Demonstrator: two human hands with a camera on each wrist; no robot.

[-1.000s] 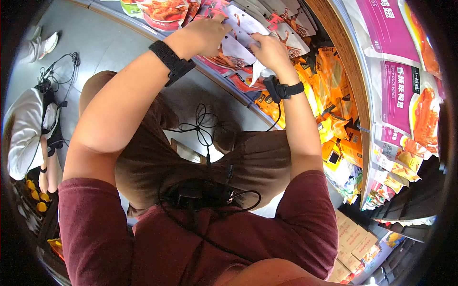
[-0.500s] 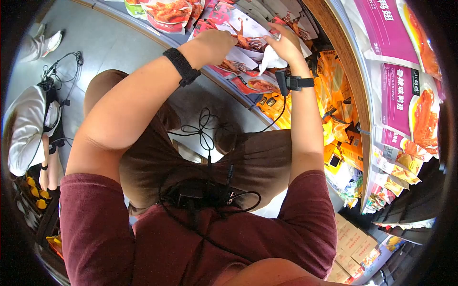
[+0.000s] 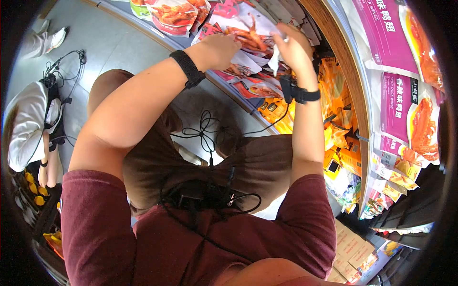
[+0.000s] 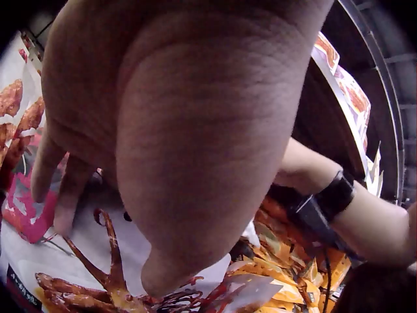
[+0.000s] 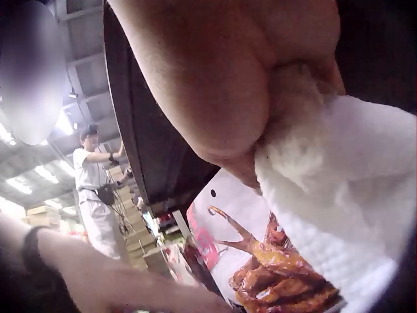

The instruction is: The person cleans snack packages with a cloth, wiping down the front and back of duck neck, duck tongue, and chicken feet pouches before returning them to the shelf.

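My right hand (image 3: pixel 296 50) grips a crumpled white paper towel (image 5: pixel 348 169) with an embossed texture; part of it hangs below the fingers. Just left of it lies a white packet (image 3: pixel 253 35) printed with reddish-brown chicken feet and pink marks, on top of other packets. Over the near-left side of this packet is my left hand (image 3: pixel 218 52). In the left wrist view its fingers (image 4: pixel 68 195) reach down straight over the packet's printed face, and the thumb comes down over the same face. The palm hides much of the packet there.
Orange packets (image 3: pixel 336 100) fill the shelf to the right, behind a wooden edge (image 3: pixel 355 71). Purple duck-wing packets (image 3: pixel 398 102) hang beyond it. More food packets (image 3: pixel 171 16) lie at the upper left. Black cables (image 3: pixel 205 131) hang over my lap. Another person (image 5: pixel 98 189) stands in the background.
The top packet's chicken-feet print has come into view where plain white surfaces showed. My right hand has moved up and right with the paper towel; the left hand has shifted slightly right and down.
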